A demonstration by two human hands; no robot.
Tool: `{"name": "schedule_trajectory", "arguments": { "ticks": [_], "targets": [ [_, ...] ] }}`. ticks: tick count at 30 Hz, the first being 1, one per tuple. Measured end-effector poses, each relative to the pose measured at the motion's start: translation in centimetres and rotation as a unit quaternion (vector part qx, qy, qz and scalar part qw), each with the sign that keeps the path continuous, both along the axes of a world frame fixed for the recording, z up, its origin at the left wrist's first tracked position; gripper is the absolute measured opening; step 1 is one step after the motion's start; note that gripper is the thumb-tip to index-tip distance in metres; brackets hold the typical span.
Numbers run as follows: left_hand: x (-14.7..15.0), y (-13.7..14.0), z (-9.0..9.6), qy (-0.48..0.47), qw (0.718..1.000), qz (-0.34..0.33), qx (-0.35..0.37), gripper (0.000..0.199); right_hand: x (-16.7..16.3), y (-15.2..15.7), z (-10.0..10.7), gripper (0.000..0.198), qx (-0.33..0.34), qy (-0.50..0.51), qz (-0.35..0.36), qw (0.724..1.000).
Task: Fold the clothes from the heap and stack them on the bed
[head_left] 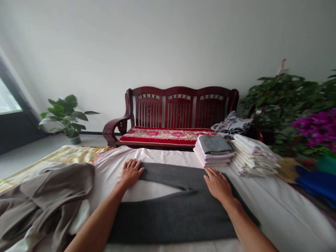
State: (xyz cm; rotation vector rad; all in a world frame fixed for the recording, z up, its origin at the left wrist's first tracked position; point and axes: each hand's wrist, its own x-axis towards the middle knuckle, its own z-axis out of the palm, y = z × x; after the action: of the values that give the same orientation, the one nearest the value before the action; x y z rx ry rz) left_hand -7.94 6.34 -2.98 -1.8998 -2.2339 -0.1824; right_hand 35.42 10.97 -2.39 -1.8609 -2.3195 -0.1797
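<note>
Dark grey trousers (170,217) lie spread out in front of me on a pale cloth (154,191), their waist to the right and both legs pointing left. At the end of the far leg, my left hand (130,172) rests flat with its fingers stretched out. My right hand (217,183) lies flat on the trousers' far edge near the waist, fingers extended. Neither hand grips the fabric. Just beyond my right hand stands a stack of folded clothes (212,150) with a grey piece on top.
A crumpled brown garment (60,189) lies at the left. Folded white cloths (253,157) are piled at the right, with a blue cloth (317,185) farther right. Behind stands a wooden bench (181,105) with a patterned pillow (232,125). Potted plants (65,113) flank it.
</note>
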Motion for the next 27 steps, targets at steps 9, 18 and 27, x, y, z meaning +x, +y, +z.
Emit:
{"name": "schedule_trajectory", "arguments": {
  "ticks": [9, 18, 27],
  "targets": [
    [0.4, -0.5, 0.8, -0.005, 1.000, -0.010, 0.011, 0.049, 2.2, -0.5, 0.0, 0.063, -0.060, -0.004, -0.081, 0.995],
    [11.3, -1.7, 3.3, -0.182, 0.929, -0.321, 0.013, 0.030, 1.8, -0.8, 0.0, 0.060, -0.035, 0.012, -0.082, 0.996],
    [16.8, -0.5, 2.9, -0.123, 0.924, -0.363, -0.011, 0.016, 1.9, -1.1, 0.1, 0.056, -0.007, 0.035, -0.064, 0.997]
  ]
}}
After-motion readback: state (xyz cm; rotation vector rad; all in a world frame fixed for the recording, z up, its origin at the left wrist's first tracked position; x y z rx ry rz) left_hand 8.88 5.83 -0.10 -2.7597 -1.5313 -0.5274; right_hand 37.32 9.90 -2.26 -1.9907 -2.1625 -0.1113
